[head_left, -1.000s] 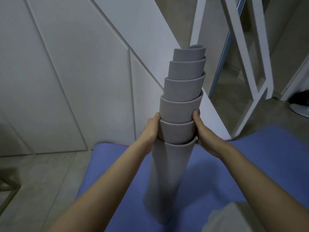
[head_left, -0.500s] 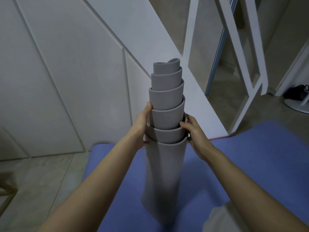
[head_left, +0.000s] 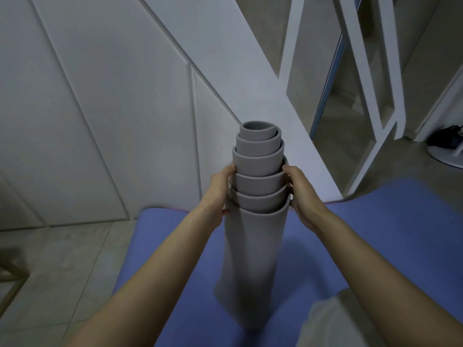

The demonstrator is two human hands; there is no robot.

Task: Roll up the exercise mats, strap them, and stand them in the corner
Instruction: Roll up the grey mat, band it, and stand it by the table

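Note:
A rolled grey mat (head_left: pixel 253 246) stands upright on end on a flat blue mat (head_left: pixel 375 234) that covers the floor. The grey roll's inner layers stick out of the top in telescoped steps. My left hand (head_left: pixel 221 190) presses on the roll's left side near the top, and my right hand (head_left: pixel 299 194) presses on its right side at the same height. Both hands clasp the outer layers. No strap is visible on the roll.
White slanted wall panels (head_left: pixel 100 108) rise behind the roll. A white open frame (head_left: pixel 370 83) stands at the right, with a white fan base (head_left: pixel 448 154) and a dark object on the tiled floor (head_left: pixel 62 259) beyond. A wooden frame edge (head_left: pixel 12 279) shows at the far left.
The telescoped inner layers have sunk lower into the roll, so the top stands shorter. Both hands stayed clasped on the roll's sides.

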